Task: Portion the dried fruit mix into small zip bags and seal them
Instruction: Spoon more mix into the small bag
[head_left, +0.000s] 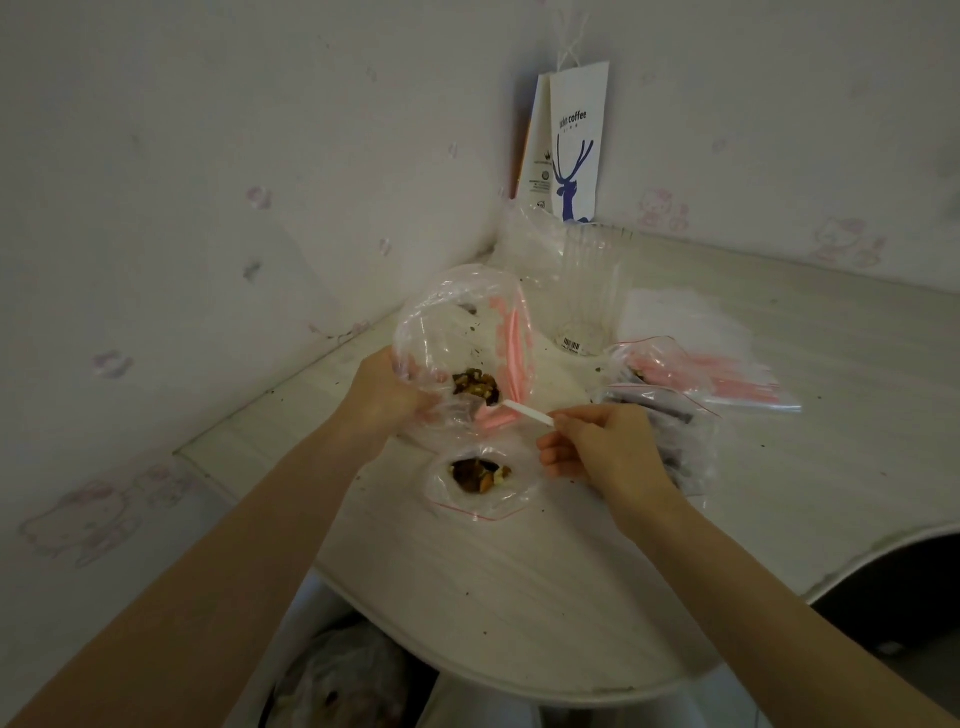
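Your left hand (387, 397) grips the large clear supply bag (457, 332) by its crumpled lower edge, fingers closed on the plastic, bag held up off the desk (519, 587) with its mouth facing you. Only a small clump of dried fruit mix (475, 385) is left inside, sitting low near your fingers. Your right hand (602, 447) pinches a white plastic spoon (524, 413) by the handle end, thumb and forefinger closed on it, other fingers loosely curled; the spoon's bowl end reaches into the bag at the mix.

Small zip bag (480, 480) lies on the desk just below the supply bag, mouth open, some mix already in it, not sealed. Filled bags (665, 415) are piled to the right, just beside your right hand.

Risks: the small bag isn't propped up, so its mouth may flop shut and a spoonful would then land on the desk; crumbs are already scattered there. Spoon is held far back, so a loaded tip could tilt and drop pieces in transit. Supply bag is limp; if it sags, the remaining mix can slide out. Bits caught in the zip track would block sealing.
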